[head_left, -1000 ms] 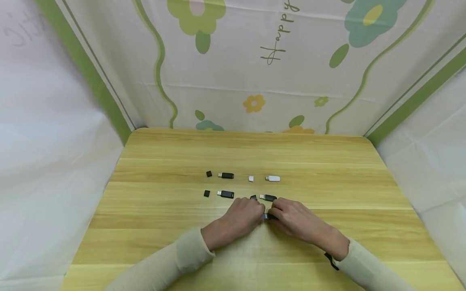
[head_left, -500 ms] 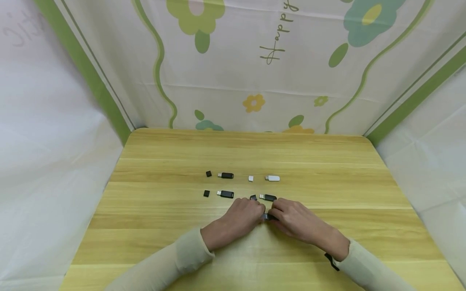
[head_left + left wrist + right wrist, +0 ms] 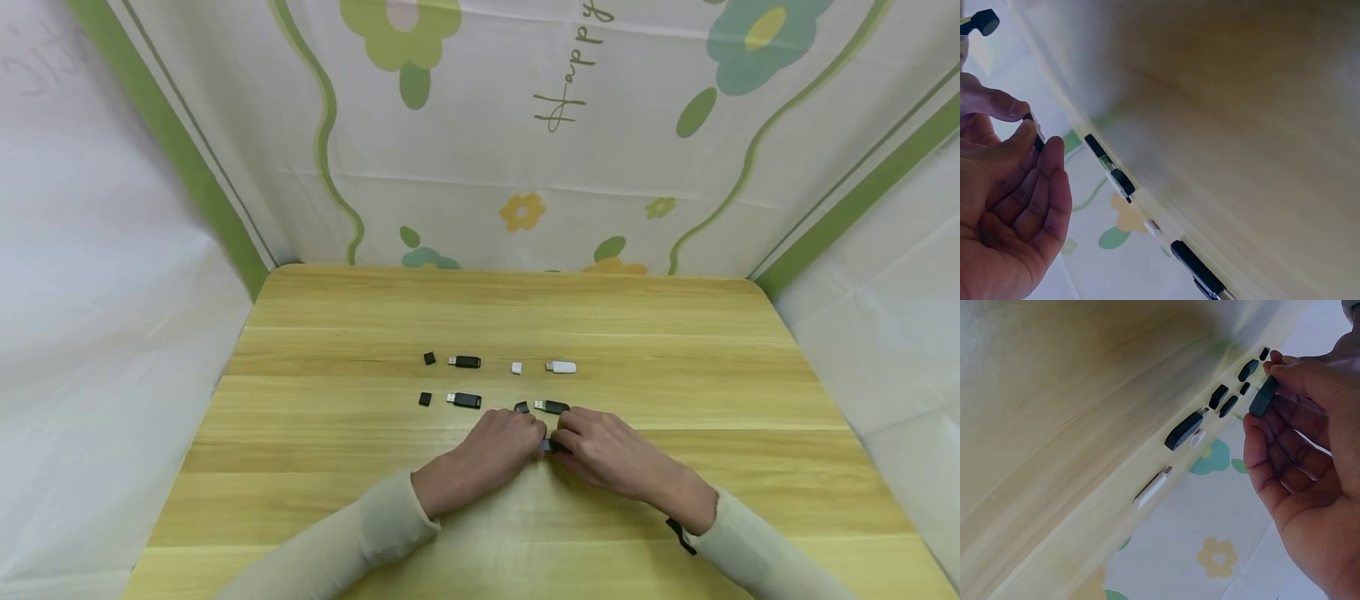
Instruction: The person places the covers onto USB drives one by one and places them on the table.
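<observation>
Both hands meet over the table around one dark USB flash drive point(image 3: 558, 447). My left hand point(image 3: 498, 442) pinches its left end between thumb and fingers, which mostly hide that end. With thumb and fingertips, my right hand point(image 3: 611, 450) grips the dark body, seen in the right wrist view as a dark stick point(image 3: 1264, 397). Just beyond the hands lies an uncapped black USB drive point(image 3: 553, 407), its metal plug facing left, with a black cap point(image 3: 522, 407) beside the plug. The right knuckles overlap that drive's right end in the head view.
Farther back lie a white USB drive point(image 3: 562, 367) and its white cap point(image 3: 517, 367). To the left are two black USB drives, one behind point(image 3: 468, 362) and one nearer point(image 3: 467, 401), each with a loose black cap to its left. Patterned cloth point(image 3: 450, 150) hangs behind the wooden table point(image 3: 337, 317).
Both hands stay almost in place, still holding the flash drive. The head view shifts very slightly; the drives and caps on the table have not moved.
</observation>
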`<state>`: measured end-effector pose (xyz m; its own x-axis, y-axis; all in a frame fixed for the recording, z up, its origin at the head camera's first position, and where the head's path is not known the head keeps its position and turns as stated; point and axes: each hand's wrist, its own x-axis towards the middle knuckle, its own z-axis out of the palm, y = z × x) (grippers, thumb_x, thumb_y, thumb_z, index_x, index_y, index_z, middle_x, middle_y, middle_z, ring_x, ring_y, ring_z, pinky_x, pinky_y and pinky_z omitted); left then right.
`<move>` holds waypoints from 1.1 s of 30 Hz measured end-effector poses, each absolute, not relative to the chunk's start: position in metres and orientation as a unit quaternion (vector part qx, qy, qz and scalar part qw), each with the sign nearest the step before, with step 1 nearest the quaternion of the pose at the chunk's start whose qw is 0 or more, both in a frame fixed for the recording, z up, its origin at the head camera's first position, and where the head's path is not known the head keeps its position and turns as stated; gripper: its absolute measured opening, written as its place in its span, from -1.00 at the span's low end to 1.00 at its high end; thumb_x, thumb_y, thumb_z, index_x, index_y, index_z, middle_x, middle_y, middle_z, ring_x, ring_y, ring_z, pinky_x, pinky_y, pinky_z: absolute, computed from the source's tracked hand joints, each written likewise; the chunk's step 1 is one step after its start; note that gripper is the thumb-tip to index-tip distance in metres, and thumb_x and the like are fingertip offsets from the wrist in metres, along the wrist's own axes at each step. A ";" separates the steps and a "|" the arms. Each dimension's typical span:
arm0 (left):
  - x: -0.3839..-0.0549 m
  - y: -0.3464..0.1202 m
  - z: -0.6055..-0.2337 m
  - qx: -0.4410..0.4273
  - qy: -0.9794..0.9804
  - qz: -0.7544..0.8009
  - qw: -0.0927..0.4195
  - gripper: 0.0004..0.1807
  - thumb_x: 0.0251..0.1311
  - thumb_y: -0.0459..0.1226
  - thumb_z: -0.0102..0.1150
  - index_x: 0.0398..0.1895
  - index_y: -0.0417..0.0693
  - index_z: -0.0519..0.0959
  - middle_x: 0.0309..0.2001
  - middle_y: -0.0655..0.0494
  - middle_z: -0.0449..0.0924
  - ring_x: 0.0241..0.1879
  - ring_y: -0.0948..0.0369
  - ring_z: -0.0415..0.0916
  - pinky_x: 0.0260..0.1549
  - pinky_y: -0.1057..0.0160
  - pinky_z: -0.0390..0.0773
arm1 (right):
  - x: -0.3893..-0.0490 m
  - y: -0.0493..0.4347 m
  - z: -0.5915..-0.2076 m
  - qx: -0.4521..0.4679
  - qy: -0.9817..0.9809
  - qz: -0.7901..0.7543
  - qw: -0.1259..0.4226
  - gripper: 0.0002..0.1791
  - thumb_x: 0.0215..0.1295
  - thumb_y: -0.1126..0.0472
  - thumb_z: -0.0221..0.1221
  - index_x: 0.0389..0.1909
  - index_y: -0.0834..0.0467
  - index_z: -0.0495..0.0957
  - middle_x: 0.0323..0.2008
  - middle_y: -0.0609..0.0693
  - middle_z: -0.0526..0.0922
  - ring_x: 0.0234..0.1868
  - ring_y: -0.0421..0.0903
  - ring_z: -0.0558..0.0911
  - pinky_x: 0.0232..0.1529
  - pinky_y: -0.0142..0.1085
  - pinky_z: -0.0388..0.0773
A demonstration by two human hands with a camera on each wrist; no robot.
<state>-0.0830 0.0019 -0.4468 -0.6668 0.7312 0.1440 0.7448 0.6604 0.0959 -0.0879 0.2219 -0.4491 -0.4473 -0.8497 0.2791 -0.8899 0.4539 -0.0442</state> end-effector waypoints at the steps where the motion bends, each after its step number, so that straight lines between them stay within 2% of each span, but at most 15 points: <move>1: -0.083 0.002 -0.447 -0.406 -0.910 -0.072 0.049 -0.79 0.35 -0.11 0.38 -0.41 0.02 0.67 -0.50 0.23 0.58 -0.59 0.36 0.25 -0.64 0.39 0.33 | -0.088 0.222 -0.449 0.515 -0.845 0.092 0.111 -0.74 0.07 0.25 0.59 -0.31 0.19 0.69 -0.35 -0.07 0.59 -0.37 -0.24 0.48 -0.39 -0.42 0.50; 23: -0.080 -0.002 -0.450 -0.408 -0.909 -0.078 0.039 -0.82 0.40 -0.26 0.33 -0.42 0.02 0.66 -0.51 0.24 0.55 -0.56 0.37 0.22 -0.61 0.41 0.27 | -0.087 0.218 -0.454 0.521 -0.841 0.098 0.109 -0.73 0.07 0.24 0.59 -0.28 0.20 0.71 -0.32 -0.06 0.62 -0.35 -0.23 0.53 -0.35 -0.41 0.56; 33: -0.082 -0.001 -0.448 -0.396 -0.911 -0.111 0.017 -0.71 0.32 -0.28 0.37 -0.57 0.05 0.56 -0.62 0.28 0.38 -0.61 0.35 0.14 -0.66 0.37 0.21 | -0.084 0.220 -0.456 0.510 -0.845 0.125 0.097 -0.73 0.07 0.24 0.60 -0.26 0.18 0.73 -0.31 -0.09 0.59 -0.36 -0.29 0.47 -0.36 -0.48 0.52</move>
